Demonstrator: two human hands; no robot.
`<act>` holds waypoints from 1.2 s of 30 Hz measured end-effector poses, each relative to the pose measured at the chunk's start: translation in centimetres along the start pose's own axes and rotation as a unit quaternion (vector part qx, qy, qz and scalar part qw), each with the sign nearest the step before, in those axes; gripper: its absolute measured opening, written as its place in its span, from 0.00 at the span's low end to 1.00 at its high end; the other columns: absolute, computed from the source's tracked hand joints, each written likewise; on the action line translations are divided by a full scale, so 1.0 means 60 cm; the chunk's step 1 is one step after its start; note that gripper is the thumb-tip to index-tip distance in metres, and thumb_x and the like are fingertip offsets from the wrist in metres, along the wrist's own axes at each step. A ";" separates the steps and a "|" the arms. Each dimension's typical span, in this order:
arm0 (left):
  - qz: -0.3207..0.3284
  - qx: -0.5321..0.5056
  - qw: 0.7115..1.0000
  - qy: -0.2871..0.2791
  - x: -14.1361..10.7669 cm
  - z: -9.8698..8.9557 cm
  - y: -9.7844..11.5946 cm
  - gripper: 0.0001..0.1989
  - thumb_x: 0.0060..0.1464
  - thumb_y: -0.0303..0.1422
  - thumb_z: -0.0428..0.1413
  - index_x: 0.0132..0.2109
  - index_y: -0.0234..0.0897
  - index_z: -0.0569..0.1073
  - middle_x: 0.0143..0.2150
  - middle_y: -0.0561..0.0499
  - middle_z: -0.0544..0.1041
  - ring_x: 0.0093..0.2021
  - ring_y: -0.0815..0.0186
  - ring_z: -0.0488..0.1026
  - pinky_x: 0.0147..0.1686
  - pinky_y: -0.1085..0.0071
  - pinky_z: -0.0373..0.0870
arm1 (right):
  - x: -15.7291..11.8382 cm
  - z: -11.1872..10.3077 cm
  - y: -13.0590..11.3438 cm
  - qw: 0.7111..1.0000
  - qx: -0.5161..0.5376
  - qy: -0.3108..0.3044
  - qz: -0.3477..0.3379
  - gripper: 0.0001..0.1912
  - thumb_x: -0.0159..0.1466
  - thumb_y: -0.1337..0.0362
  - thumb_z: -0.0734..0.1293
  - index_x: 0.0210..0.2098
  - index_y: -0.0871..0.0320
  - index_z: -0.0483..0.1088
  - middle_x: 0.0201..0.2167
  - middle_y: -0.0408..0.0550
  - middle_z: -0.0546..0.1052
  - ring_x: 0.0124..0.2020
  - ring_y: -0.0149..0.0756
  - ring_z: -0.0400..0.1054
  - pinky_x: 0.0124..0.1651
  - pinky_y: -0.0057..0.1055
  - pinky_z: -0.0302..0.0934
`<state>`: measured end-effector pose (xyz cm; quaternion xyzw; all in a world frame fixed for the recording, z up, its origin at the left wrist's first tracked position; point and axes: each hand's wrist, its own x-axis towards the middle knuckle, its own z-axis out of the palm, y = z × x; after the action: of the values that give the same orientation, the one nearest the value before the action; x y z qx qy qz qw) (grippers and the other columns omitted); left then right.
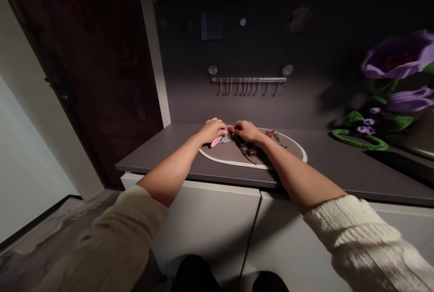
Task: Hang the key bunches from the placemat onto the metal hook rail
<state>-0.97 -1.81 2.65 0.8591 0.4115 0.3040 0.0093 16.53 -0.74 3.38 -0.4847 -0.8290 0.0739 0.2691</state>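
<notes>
- Dark wall (305, 109) is rising behind the oval mat (217, 154), carrying a hooked rail (249, 79) above and beyond it.
- To the left of the mat, a dark reddish door (91, 79) is standing.
- Beneath the mat, a grey counter (339, 170) is stretching to both sides, and white cabinet doors (210, 201) are showing under its front edge.
- Well to the right of the mat, purple flowers (393, 59) are leaning above a green fuzzy loop (359, 145).
- Over the mat's far left part, the left hand (214, 130) is bending its fingers beside a pink strap (216, 141) and grey keys (225, 138); its grip is looking nearly closed, though I cannot tell what it is pinching.
- Over the mat's far middle, the right hand (247, 131) is curling, thumb and fingertips bunching close to the left; whether its grip is holding anything I cannot tell.
- On the mat's middle, below the right hand, a dark key bunch (246, 148) is lying with a brown tag (252, 152).
- Toward the mat's far right, a small red fob (270, 133) is resting.
</notes>
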 end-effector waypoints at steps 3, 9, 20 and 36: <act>-0.015 -0.003 1.000 0.020 0.004 0.001 -0.001 0.07 0.49 0.32 0.51 0.29 0.39 0.74 0.34 0.49 0.73 0.40 0.63 0.64 0.46 0.68 0.55 | 0.001 0.000 -0.001 1.000 -0.005 -0.003 -0.014 0.04 0.54 0.68 0.63 0.27 0.60 0.70 0.25 0.45 0.74 0.27 0.28 0.63 0.32 0.23 0.53; -0.037 -0.046 0.995 0.080 0.009 0.004 -0.002 0.08 0.50 0.30 0.49 0.29 0.35 0.72 0.32 0.49 0.73 0.35 0.66 0.65 0.41 0.70 0.59 | -0.001 -0.002 -0.008 1.000 0.008 -0.002 -0.017 0.04 0.54 0.69 0.63 0.27 0.59 0.70 0.25 0.45 0.73 0.26 0.28 0.62 0.33 0.23 0.53; -0.136 -0.284 0.939 0.141 0.013 0.003 -0.004 0.06 0.51 0.31 0.49 0.31 0.33 0.68 0.30 0.49 0.74 0.29 0.69 0.69 0.32 0.73 0.63 | -0.001 -0.002 -0.012 0.996 0.091 0.000 -0.012 0.04 0.53 0.68 0.62 0.25 0.60 0.69 0.25 0.44 0.73 0.27 0.28 0.62 0.33 0.24 0.53; -0.187 -0.570 0.781 0.174 0.018 -0.003 0.011 0.06 0.49 0.29 0.55 0.31 0.31 0.66 0.25 0.54 0.70 0.25 0.75 0.68 0.31 0.73 0.69 | -0.004 -0.005 -0.044 0.919 0.384 0.084 -0.038 0.09 0.52 0.63 0.66 0.31 0.62 0.67 0.25 0.42 0.70 0.24 0.25 0.60 0.30 0.24 0.57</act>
<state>-0.08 -1.54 3.51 0.5357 0.3107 0.6194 0.4825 14.79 -2.36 4.55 -0.3162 -0.7291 0.3352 0.5060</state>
